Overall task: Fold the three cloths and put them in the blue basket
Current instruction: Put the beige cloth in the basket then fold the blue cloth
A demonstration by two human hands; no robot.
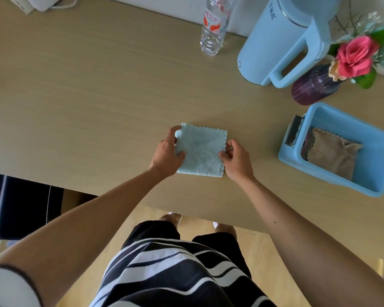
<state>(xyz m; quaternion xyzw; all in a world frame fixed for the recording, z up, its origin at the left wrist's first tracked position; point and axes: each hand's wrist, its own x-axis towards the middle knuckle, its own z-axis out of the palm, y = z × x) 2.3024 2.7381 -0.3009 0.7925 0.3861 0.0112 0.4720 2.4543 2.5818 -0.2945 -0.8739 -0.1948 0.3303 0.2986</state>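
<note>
A light blue cloth (pixel 201 149), folded into a small square, lies on the wooden table (pixel 87 89) near its front edge. My left hand (pixel 167 154) grips the cloth's left edge, thumb on top. My right hand (pixel 236 158) pinches its right edge. The blue basket (pixel 377 151) stands at the right. Inside it lies a folded tan cloth (pixel 333 151) on top of a darker purple-grey cloth (pixel 308 141), of which only the edge shows.
At the back right stand a light blue kettle (pixel 284 41), a purple vase (pixel 313 85) with a pink flower (pixel 355 56), and a clear water bottle (pixel 215 25). A dark chair (pixel 16 207) sits below the table's left front edge.
</note>
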